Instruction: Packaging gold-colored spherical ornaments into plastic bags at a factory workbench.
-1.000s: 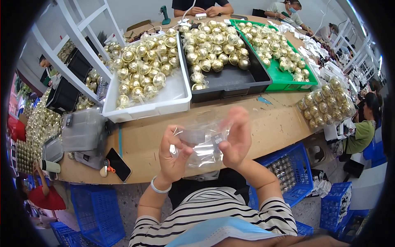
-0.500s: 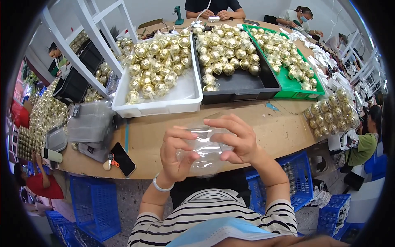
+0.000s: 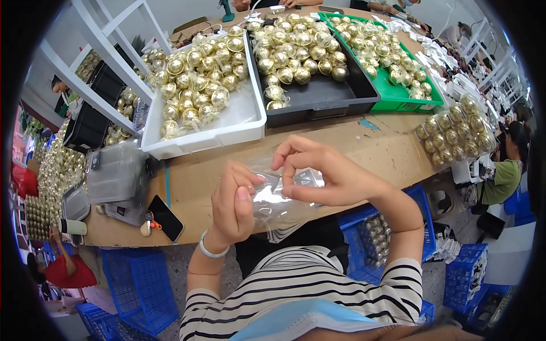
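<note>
A clear, shiny plastic package [image 3: 274, 203] with a small printed patch is between my hands, over the table's near edge. My left hand [image 3: 232, 200] is closed on its left side, the fingers curled and the thumb bent. At the far right edge my right hand [image 3: 324, 173] pinches the plastic between bent fingers and thumb. The exact shape of the package is hard to make out through glare. No gold ball is in either hand.
Beyond my hands stand a white tray [image 3: 205, 142], a black tray [image 3: 324, 112] and a green tray [image 3: 418, 105], with gold balls. To the right lies a clear pack of gold balls [image 3: 455, 133]. Clear plastic boxes [image 3: 114, 170] and a phone [image 3: 165, 218] are at left.
Both hands have shifted on the plastic package: the left fingers have curled in, and the right hand has turned sideways with a pinch. The package has turned, showing its printed patch.
</note>
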`<act>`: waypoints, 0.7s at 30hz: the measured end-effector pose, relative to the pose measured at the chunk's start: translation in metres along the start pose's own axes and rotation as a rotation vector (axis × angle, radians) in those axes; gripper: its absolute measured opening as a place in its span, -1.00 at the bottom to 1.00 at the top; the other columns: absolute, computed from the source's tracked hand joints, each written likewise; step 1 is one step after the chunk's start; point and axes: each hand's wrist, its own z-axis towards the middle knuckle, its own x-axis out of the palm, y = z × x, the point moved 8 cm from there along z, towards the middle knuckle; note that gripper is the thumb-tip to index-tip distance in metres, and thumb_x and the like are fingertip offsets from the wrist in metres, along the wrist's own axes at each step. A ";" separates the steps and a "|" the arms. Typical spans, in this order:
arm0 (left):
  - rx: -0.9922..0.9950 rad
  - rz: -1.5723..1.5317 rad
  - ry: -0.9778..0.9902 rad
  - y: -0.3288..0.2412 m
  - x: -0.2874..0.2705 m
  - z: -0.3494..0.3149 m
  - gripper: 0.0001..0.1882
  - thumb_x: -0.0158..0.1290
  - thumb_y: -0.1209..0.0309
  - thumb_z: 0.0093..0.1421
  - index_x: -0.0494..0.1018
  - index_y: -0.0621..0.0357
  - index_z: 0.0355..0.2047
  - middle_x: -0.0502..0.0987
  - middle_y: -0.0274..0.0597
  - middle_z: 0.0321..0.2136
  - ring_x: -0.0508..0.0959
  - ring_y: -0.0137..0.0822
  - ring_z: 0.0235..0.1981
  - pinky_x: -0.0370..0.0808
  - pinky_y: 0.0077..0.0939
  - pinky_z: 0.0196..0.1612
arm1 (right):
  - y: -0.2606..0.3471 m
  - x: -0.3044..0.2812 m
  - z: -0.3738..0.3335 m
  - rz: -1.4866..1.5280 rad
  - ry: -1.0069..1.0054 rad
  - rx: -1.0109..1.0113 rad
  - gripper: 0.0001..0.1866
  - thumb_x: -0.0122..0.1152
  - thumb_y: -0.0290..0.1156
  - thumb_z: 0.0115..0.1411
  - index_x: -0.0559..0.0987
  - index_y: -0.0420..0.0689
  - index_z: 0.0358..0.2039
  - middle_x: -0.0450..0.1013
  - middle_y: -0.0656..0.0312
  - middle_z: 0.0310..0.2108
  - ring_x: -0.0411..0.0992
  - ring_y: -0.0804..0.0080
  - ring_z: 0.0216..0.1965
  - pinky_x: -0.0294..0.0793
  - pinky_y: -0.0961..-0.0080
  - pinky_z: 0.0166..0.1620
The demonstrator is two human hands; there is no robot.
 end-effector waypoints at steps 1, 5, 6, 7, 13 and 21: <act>-0.002 -0.001 0.005 0.001 0.001 0.000 -0.85 -0.23 0.54 0.28 0.34 0.32 -0.36 0.50 0.09 -0.38 0.42 -0.16 -0.41 0.46 -0.25 -0.20 | 0.012 -0.005 -0.001 -0.065 -0.079 -0.079 -0.88 0.37 -0.49 0.10 0.56 -0.17 -0.46 0.43 0.15 -0.14 0.44 0.24 -0.09 0.40 0.37 -0.02; 0.141 0.004 -0.034 -0.006 0.001 -0.001 -0.85 -0.21 0.51 0.29 0.34 0.33 -0.34 0.48 0.06 -0.38 0.44 -0.16 -0.40 0.46 -0.23 -0.21 | 0.058 0.006 -0.006 -0.716 -0.188 -0.462 -0.82 0.43 -0.52 0.00 0.53 -0.16 -0.50 0.46 0.21 -0.20 0.45 0.21 -0.17 0.37 0.27 -0.17; 0.185 0.012 -0.069 -0.008 -0.002 -0.002 -0.84 -0.19 0.48 0.33 0.33 0.34 -0.30 0.49 0.04 -0.36 0.45 -0.16 -0.39 0.48 -0.22 -0.20 | 0.061 0.005 -0.006 -0.717 -0.191 -0.464 -0.82 0.43 -0.52 0.00 0.53 -0.16 -0.50 0.46 0.21 -0.20 0.45 0.21 -0.17 0.37 0.27 -0.17; 0.188 0.016 -0.068 -0.007 0.000 -0.003 -0.84 -0.19 0.48 0.33 0.33 0.34 -0.30 0.49 0.04 -0.36 0.45 -0.16 -0.39 0.48 -0.22 -0.20 | 0.063 0.000 -0.004 -0.626 -0.184 -0.410 -0.80 0.46 -0.52 0.00 0.53 -0.15 -0.49 0.47 0.19 -0.21 0.46 0.20 -0.18 0.39 0.28 -0.16; 0.514 -0.011 -0.152 -0.040 -0.010 -0.012 -0.35 0.37 -0.16 -0.07 0.34 -0.19 -0.11 0.43 -0.27 -0.09 0.53 -0.04 -0.13 0.52 -0.20 -0.22 | 0.039 -0.013 0.005 0.107 -0.087 -0.033 -0.84 0.61 -0.42 -0.04 0.77 -0.07 -0.41 0.53 0.24 -0.17 0.48 0.43 -0.09 0.44 0.46 0.00; 0.733 0.633 -0.052 -0.082 -0.004 -0.005 -0.49 0.49 0.07 -0.08 0.39 -0.12 -0.31 0.35 -0.44 -0.09 0.51 -0.15 -0.05 0.46 -0.32 -0.33 | 0.043 -0.015 -0.019 0.036 -0.357 -0.052 -0.90 0.56 -0.48 0.02 0.76 -0.11 -0.42 0.50 0.10 0.05 0.46 0.36 0.05 0.48 0.39 0.07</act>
